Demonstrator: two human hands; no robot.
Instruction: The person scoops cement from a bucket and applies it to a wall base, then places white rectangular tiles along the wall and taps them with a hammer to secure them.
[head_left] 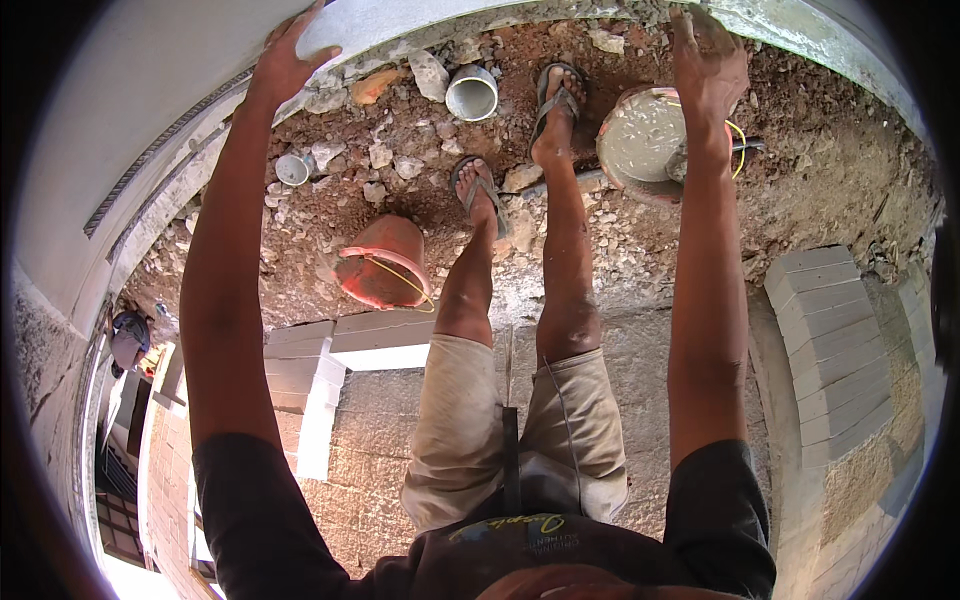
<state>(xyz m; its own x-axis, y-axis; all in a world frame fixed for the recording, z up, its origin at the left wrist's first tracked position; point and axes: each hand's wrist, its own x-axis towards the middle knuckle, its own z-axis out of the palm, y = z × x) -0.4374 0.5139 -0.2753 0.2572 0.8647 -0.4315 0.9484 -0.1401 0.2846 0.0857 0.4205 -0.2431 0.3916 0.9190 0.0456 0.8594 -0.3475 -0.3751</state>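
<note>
At the upper left, my left hand [287, 62] reaches to the pale wall's lower edge, its fingers spread and holding nothing I can see. My right hand [708, 65] is raised at the upper right beside the light ledge. Grey smears cover its fingers, which look stretched out and apart, though their tips are partly lost near the rim of the view. Below that hand stands a bucket of wet grey mortar [640, 140] with a yellow handle. My right forearm covers part of it. A dark handle-like rod [748, 145] sticks out beside the bucket.
A tipped red-orange bucket [390, 262] lies left of my sandalled feet. A grey pipe end [472, 95] and a small grey cup-like container [293, 169] are among loose stones [408, 166]. Pale blocks [830, 340] are stacked at the right. Another person [130, 340] is at the far left.
</note>
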